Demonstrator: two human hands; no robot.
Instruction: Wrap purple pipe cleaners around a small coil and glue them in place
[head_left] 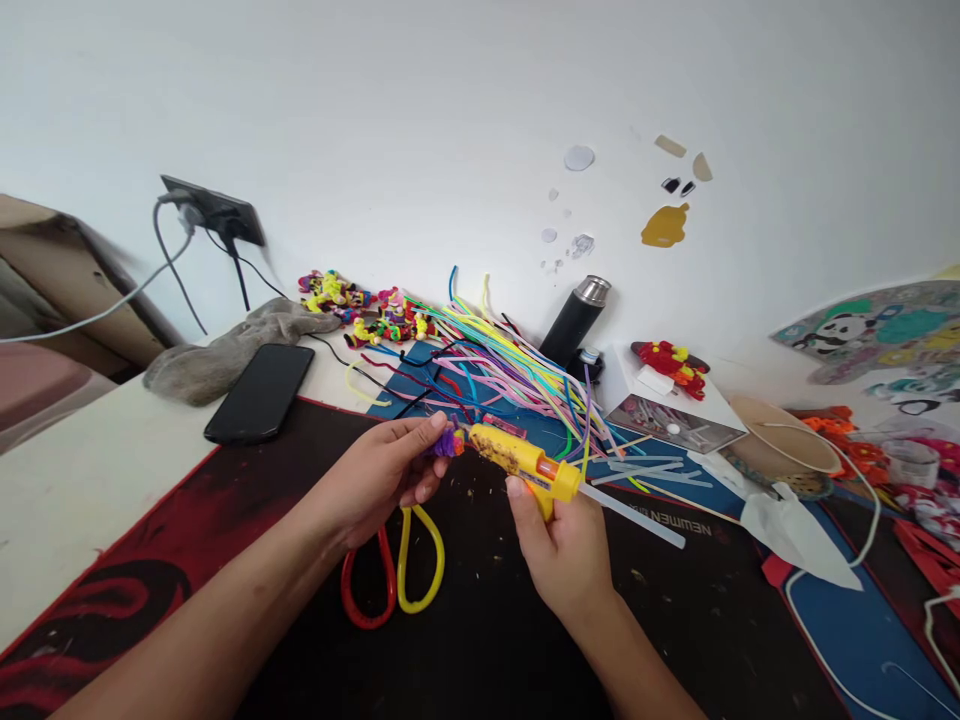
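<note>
Pinched in my left hand point(394, 465) is a small purple and orange pipe-cleaner piece point(450, 442). My right hand point(566, 555) is wrapped round the handle of a yellow glue gun point(517, 452), its nozzle pointing left, close to the purple piece. Whether nozzle and piece touch I cannot tell. A translucent glue stick point(634, 515) sticks out of the gun's back end. Below my left hand lie scissors with one red and one yellow handle loop point(420, 560); their blades are hidden under the hand.
Behind my hands spreads a heap of coloured pipe cleaners point(517, 385). Small pipe-cleaner figures point(390, 315) lie at the back left, near a black phone point(259, 393). A black thermos point(574, 320) leans at the wall. Loose glue sticks point(652, 470) and a white box point(675, 410) are to the right.
</note>
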